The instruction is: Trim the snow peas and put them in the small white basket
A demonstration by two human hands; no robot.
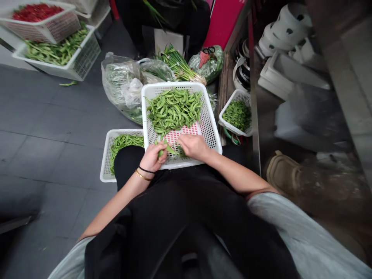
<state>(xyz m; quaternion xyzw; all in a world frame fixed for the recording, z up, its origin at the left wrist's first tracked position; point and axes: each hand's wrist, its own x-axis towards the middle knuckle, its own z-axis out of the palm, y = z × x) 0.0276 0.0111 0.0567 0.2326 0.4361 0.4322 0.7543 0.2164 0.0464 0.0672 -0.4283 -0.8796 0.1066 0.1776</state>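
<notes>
A white plastic basket (213,131) rests on my lap, with a heap of green pea pods (174,108) filling its far part. My left hand (155,155), with a black band and a gold bangle at the wrist, is closed around a few pea pods (168,148) over the near side of the basket. Close beside it, my right hand (193,146) has its fingers pinched together; what they hold, if anything, is hidden. Under that hand a little green matter lies in the basket's near part. A lower white basket (107,155) at my left knee also contains pea pods.
Plastic bags of greens (120,83) and spring onions (186,68) lie beyond the basket, before another person's dark-clothed legs. A small basket of leafy greens (236,114) stands at right by metal shelving (255,116). Stacked baskets (69,71) are at upper left.
</notes>
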